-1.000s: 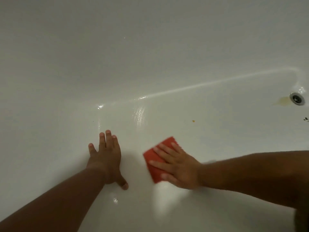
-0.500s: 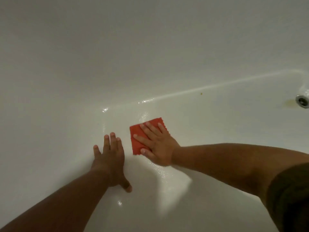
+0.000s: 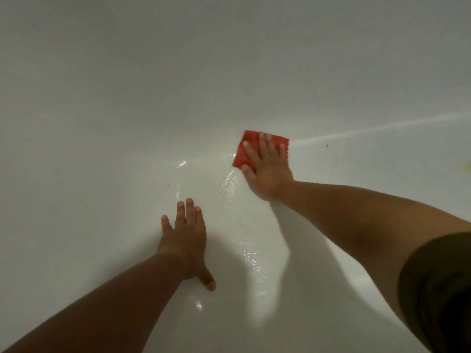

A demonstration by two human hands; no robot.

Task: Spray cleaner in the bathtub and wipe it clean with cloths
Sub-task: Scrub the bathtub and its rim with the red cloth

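Shifted wallward, cloth (image 3: 239,156) is pressed under flat right hand (image 3: 267,171); flat, empty left hand (image 3: 186,240) is braced on wet tub (image 3: 102,110), where grip may be lost.

Glossy, smooth, wet-looking white bathtub (image 3: 127,98); matt red cloth (image 3: 246,151), seemingly textile.

you wear a dark short sleeve (image 3: 438,289) on your right upper arm, its cloth faintly creased. both forearms are bare, as are your left hand (image 3: 184,240) and right hand (image 3: 267,171).
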